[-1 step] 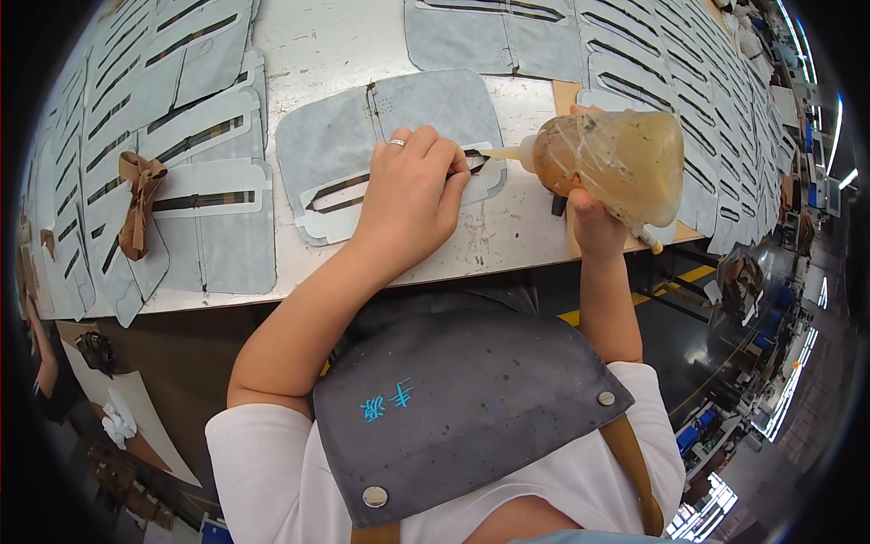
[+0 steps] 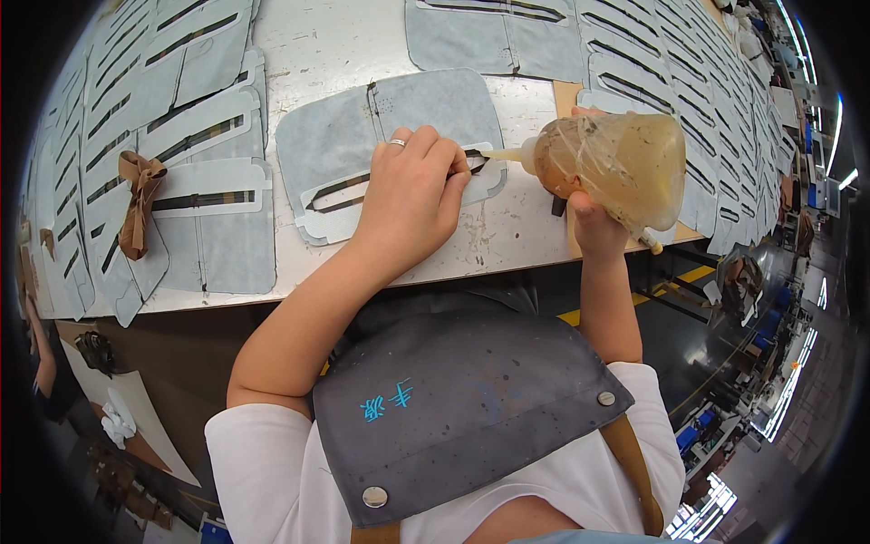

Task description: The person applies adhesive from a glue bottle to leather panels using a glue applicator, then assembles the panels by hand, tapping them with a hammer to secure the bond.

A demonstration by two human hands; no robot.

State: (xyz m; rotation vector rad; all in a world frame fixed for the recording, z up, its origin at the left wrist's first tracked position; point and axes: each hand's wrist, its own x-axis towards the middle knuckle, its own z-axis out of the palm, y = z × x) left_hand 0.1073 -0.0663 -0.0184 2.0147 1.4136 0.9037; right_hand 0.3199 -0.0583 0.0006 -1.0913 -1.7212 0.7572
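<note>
A grey panel [image 2: 426,104] with rounded corners lies on the white tabletop in front of me. Across its lower part runs a pale-edged long slot with a dark strip [image 2: 349,184] in it. My left hand [image 2: 412,195], a ring on one finger, rests on the panel, thumb and fingertips pinched at the strip near the slot's right end. In my right hand [image 2: 594,218] is a translucent squeeze bottle [image 2: 639,168], tipped sideways and partly filled with yellowish-brown liquid. Its thin nozzle [image 2: 504,154] points left and reaches the slot's right end, beside my left fingertips.
Overlapping grey slotted panels [image 2: 217,231] cover the table's left side, a crumpled brown cloth [image 2: 140,204] on them. More panels [image 2: 634,82] spread across the far right. The table's front edge [image 2: 381,283] lies just before my dark apron [image 2: 471,399]. Another person's arm [image 2: 43,349] shows far left.
</note>
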